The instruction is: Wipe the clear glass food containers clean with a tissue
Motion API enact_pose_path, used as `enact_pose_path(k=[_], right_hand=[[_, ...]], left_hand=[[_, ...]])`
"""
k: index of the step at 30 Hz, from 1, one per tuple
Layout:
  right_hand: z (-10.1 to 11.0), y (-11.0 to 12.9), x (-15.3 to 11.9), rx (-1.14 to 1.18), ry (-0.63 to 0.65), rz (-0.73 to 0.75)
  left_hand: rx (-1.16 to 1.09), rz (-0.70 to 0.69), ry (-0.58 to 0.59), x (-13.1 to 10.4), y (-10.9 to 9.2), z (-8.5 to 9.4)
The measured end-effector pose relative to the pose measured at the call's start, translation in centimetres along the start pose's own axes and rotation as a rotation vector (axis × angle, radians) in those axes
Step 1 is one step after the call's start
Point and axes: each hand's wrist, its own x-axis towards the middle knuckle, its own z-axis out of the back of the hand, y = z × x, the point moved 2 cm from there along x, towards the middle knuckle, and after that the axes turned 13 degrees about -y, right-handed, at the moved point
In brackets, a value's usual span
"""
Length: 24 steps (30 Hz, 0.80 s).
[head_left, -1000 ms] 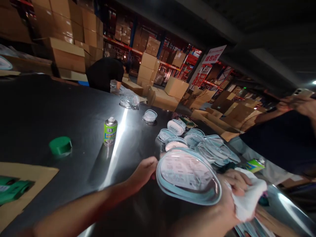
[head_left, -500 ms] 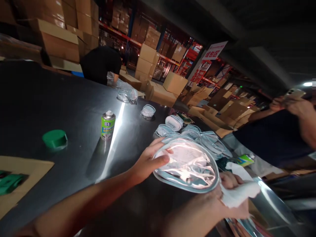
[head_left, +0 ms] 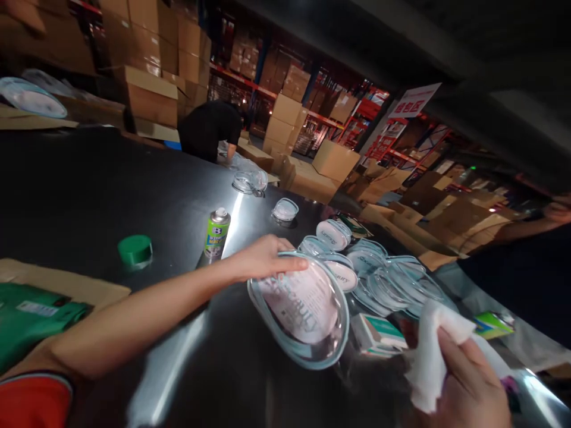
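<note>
A clear, oval plastic pouch [head_left: 307,321] with pale blue edging and printed lettering is gripped at its upper edge by my left hand [head_left: 274,258]. The thumb lies across its front face; the other fingers are hidden behind it. My right hand [head_left: 468,374] pinches a crumpled white wipe [head_left: 430,351], apart from the pouch on the right. Just beyond the held pouch lie several similar pouches [head_left: 395,282] in a loose heap. A small white and green box [head_left: 379,334] sits between the pouch and the wipe.
A green spray can [head_left: 217,233] stands upright on the dark table [head_left: 89,190], with a green tape roll [head_left: 134,249] to its left. Cardboard with a green item [head_left: 40,315] lies at left. Across the table a person [head_left: 209,131] bends over; another person [head_left: 526,267] stands at right.
My right hand with the wipe has moved away from the pouch, right and down. The pouch in my left hand has turned, showing its lettering. The view has swung left.
</note>
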Motion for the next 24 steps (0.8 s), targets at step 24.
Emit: enact_pose_path(k=[24], right_hand=[[0.9, -1.8, 0.6, -0.550, 0.834, 0.023]], left_hand=[[0.167, -0.316, 0.650, 3.8, -3.4, -5.7]])
